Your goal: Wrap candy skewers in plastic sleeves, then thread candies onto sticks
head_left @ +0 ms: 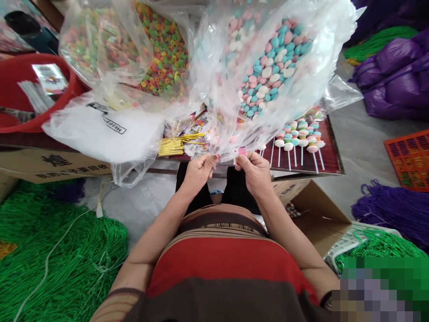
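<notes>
Both my hands meet at the table's front edge. My left hand point(200, 171) is closed, thumb and finger pinching one side of a small clear plastic bag with pink print point(241, 153). The other side is pinched by my right hand point(257, 172), also closed. Just beyond are a stack of yellow twist ties point(171, 146) and several printed clear wrappers point(201, 125). To the right lie candy skewers point(301, 134) on white sticks. A large open bag of pink, blue and white candies point(268, 67) rises behind my hands.
Colorful ring candies point(164, 53) fill another bag at the back left. A red basin point(75, 85) holds sticks and a packet. A white plastic bag point(100, 129) overhangs the table edge. Green cords point(67, 250), an open cardboard box point(311, 210) and an orange crate point(410, 156) surround me.
</notes>
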Demonstrator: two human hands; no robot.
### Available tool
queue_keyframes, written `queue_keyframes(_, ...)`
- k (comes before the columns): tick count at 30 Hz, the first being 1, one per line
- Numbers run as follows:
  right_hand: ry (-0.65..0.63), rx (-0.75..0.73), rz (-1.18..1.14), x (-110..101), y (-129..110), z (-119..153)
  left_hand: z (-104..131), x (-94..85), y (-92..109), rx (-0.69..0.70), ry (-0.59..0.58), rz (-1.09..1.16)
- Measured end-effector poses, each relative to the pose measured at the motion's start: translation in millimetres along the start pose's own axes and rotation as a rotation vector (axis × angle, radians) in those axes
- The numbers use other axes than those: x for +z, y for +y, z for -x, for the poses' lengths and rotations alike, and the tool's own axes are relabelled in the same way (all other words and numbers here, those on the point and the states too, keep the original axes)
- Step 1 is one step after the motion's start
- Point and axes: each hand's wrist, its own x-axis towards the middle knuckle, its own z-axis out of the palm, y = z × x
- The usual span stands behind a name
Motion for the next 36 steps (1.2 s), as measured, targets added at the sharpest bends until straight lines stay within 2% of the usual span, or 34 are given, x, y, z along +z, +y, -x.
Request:
queue_keyframes(5,0.043,-0.071,0.177,2.4,-9.0,5.9,-0.3,-2.3,-5.2,0.007,0.005,0.031)
queue_keyframes(10,-0.009,-0.077,0.264,9.4,-18.0,8.9,-2.9,-1.4,-13.2,0.076,0.079,-0.003)
queue_keyframes(14,-0.101,-0.137,0.361,3.0,-21.5,6.2,-6.9,6.4,-9.1,0.081,0.175,0.114)
queue_keyframes(15,-0.094,-0.150,0.376,-3.7,-23.0,4.1,-7.7,7.9,-7.0,0.084,0.206,0.156)
queue_keyframes(17,0.000,-0.178,0.385,-26.1,-26.6,-2.6,-8.6,8.8,-3.3,0.096,0.244,0.206)
queue_keyframes(20,0.266,-0.232,0.465,-81.3,-30.4,-16.9,-8.6,5.9,-1.5,0.098,0.216,0.185)
queue_keyframes(22,0.439,-0.246,0.715,-125.6,-29.6,-26.4,-8.4,3.8,-2.8,0.097,0.181,0.162)
queue_keyframes(23,0.496,-0.206,0.871,-147.1,-27.7,-30.5,-8.5,3.4,-3.7,0.102,0.169,0.155)
queue_keyframes(25,0.547,-0.085,1.125,-183.8,-21.6,-37.1,-9.2,3.8,-5.3,0.120,0.160,0.152)
queue_keyframes(27,0.548,0.005,1.261,-209.1,-13.3,-42.5,-10.7,5.4,-6.1,0.127,0.157,0.163)
queue_keyframes(30,0.528,0.120,1.315,-227.0,-2.1,-51.2,-12.8,7.7,-5.3,0.101,0.159,0.213)
queue_keyframes(33,0.572,0.207,1.258,-233.0,2.7,-60.2,-13.6,9.3,-2.9,0.075,0.165,0.271)
queue_keyframes(36,0.623,0.229,1.200,-238.1,1.7,-63.7,-13.8,10.0,-1.3,0.061,0.180,0.303)
